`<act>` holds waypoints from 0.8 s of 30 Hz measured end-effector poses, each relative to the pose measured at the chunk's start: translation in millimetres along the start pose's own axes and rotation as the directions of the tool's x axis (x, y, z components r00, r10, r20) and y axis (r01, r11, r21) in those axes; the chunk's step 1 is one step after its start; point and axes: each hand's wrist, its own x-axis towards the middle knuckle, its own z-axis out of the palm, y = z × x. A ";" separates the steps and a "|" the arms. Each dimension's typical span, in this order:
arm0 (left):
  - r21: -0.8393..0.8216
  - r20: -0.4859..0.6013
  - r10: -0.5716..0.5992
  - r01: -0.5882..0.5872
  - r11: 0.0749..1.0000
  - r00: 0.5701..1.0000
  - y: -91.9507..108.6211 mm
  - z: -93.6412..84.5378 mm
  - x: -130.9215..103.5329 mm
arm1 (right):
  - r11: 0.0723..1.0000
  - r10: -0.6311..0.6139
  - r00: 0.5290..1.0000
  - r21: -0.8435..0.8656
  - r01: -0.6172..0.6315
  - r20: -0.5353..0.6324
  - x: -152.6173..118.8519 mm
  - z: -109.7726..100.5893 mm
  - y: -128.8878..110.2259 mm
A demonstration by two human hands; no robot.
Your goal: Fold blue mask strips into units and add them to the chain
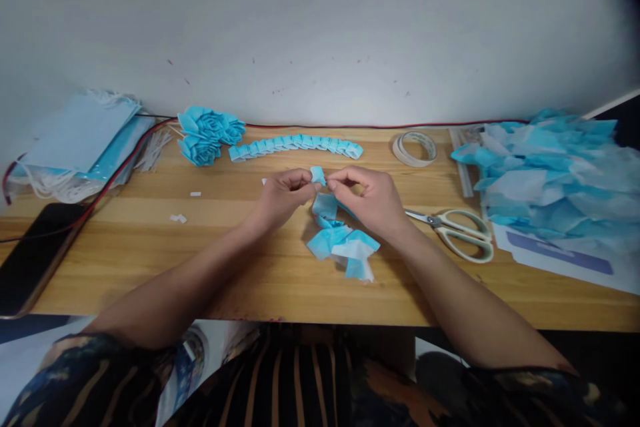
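Observation:
Near the middle of the wooden table, my left hand (286, 199) pinches a small folded blue piece (318, 175) between thumb and forefinger. Close by on its right, my right hand (369, 200) has thumb and fingertips pressed together at the piece's edge; what lies between them is too small to make out. Several loose blue and white pieces (344, 243) lie just below the hands. Behind the hands a curved row of folded blue pieces (297, 142) lies on the table. Blue paper-like flowers (207, 133) sit at its left end.
A tape roll (415, 149) and scissors (463, 235) lie to the right, beside a large pile of blue and white pieces (560, 180). Face masks (75, 140), white strips (154, 150) and a phone (37, 257) are at the left. A thin cable (320, 125) runs along the wall.

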 end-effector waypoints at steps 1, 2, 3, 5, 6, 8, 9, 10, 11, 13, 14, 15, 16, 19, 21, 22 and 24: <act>-0.003 -0.001 -0.004 0.004 1.000 1.000 0.5 0.0 -0.1 | 1.000 -0.016 1.000 -0.013 0.016 0.004 -0.1 -0.4 -0.3; -0.007 -0.001 -0.008 0.008 1.000 1.000 1.0 0.1 -0.1 | 0.999 -0.031 1.000 -0.027 0.031 0.007 -0.2 -0.7 -0.4; -0.010 -0.001 -0.011 0.011 1.000 1.000 1.3 0.2 -0.2 | 0.998 -0.044 0.999 -0.044 0.045 0.009 -0.2 -0.8 -0.5; -0.014 -0.005 -0.012 0.012 1.000 1.000 1.6 0.3 -0.2 | 0.994 -0.070 0.998 -0.084 0.071 0.006 -0.4 -0.3 0.0; -0.013 -0.004 -0.010 0.010 1.000 1.000 1.5 0.4 -0.1 | 0.991 -0.085 0.996 -0.107 0.085 0.002 -0.5 0.1 0.5; -0.009 -0.003 -0.008 0.008 1.000 1.000 0.9 0.5 0.1 | 0.981 -0.115 0.993 -0.156 0.113 -0.006 -0.7 1.1 1.9; -0.005 -0.001 -0.008 0.008 1.000 1.000 0.5 0.6 0.2 | 0.976 -0.130 0.991 -0.179 0.127 -0.007 -0.8 1.4 2.8; -0.001 -0.001 -0.010 0.010 1.000 1.000 0.1 0.6 0.3 | 0.969 -0.145 0.989 -0.201 0.141 -0.005 -0.9 1.6 3.6; 0.001 -0.003 -0.011 0.011 1.000 1.000 -0.3 0.7 0.4 | 0.963 -0.161 0.987 -0.220 0.157 0.000 -0.9 1.5 4.5; 0.002 -0.010 -0.017 0.017 1.000 1.000 -0.7 0.9 0.5 | 0.948 -0.197 0.980 -0.252 0.193 0.011 -1.0 0.9 5.8; 0.001 -0.012 -0.021 0.021 1.000 1.000 -0.6 1.0 0.4 | 0.940 -0.217 0.976 -0.267 0.213 0.014 -1.0 0.5 6.3; -0.002 -0.013 -0.025 0.025 1.000 1.000 -0.4 1.1 0.3 | 0.932 -0.233 0.972 -0.284 0.227 0.013 -0.9 0.1 6.5; -0.005 -0.013 -0.030 0.029 1.000 0.999 0.0 1.2 0.1 | 0.923 -0.247 0.969 -0.302 0.238 0.009 -0.8 -0.4 6.6; -0.006 -0.012 -0.042 0.042 0.999 0.999 1.4 1.3 -0.3 | 0.902 -0.269 0.963 -0.349 0.253 0.004 -0.7 -1.1 6.5; -0.002 -0.017 -0.044 0.044 0.999 0.999 2.1 1.2 -0.3 | 0.893 -0.284 0.959 -0.362 0.268 0.010 -0.7 -1.0 6.8; -0.002 -0.018 -0.043 0.043 0.999 0.999 2.2 1.1 -0.1 | 0.890 -0.290 0.957 -0.363 0.275 0.013 -0.7 -0.9 7.2; -0.007 -0.017 -0.038 0.038 0.999 0.999 1.8 0.7 0.2 | 0.892 -0.293 0.956 -0.357 0.279 0.016 -0.9 -0.6 8.1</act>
